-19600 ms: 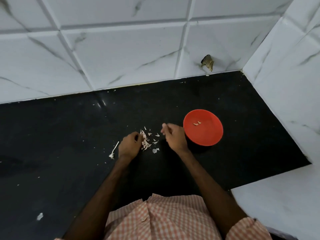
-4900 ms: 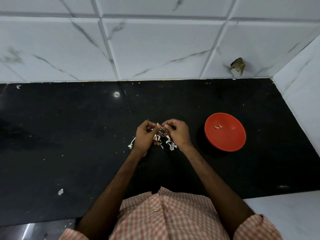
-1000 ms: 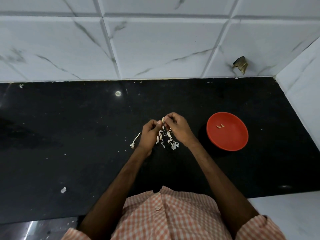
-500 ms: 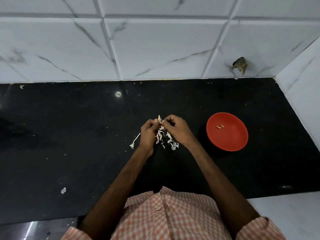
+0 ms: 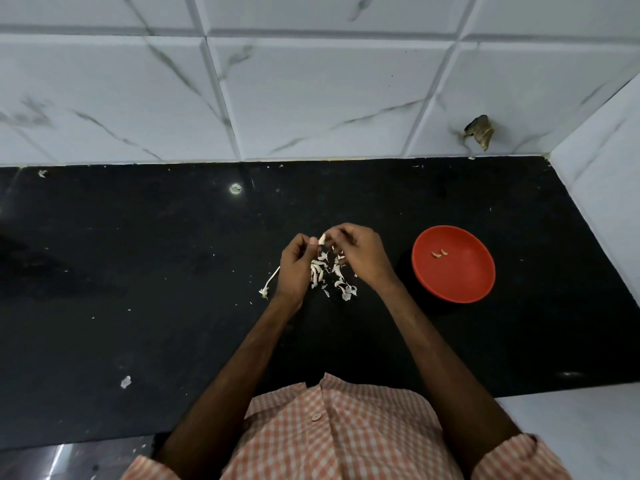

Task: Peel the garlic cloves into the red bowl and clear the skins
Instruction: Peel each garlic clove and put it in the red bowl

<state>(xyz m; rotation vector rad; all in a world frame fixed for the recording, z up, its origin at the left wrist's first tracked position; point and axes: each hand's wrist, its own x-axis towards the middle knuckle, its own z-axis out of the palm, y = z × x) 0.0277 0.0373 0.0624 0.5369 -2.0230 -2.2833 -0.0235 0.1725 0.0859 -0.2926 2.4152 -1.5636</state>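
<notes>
Above the black counter (image 5: 138, 271) my left hand (image 5: 294, 268) and my right hand (image 5: 360, 258) meet at their fingertips and pinch one small pale garlic clove (image 5: 321, 239) between them. Under the hands lies a loose heap of white garlic skins (image 5: 332, 275). A thin garlic stalk (image 5: 270, 282) lies just left of my left hand. The red bowl (image 5: 453, 263) stands to the right of my right hand, apart from it, with two peeled cloves (image 5: 439, 253) inside.
White marble-look tiles (image 5: 311, 98) back the counter and a white side wall (image 5: 606, 188) closes it on the right. A brown scrap (image 5: 479, 131) sticks on the back wall. A stray skin flake (image 5: 125, 382) lies at the near left. The counter's front edge runs below my arms.
Both hands have stayed over the skin heap, working the clove between the fingertips; the clove now stands a little higher and clearer between them. The bowl holds the same two cloves.
</notes>
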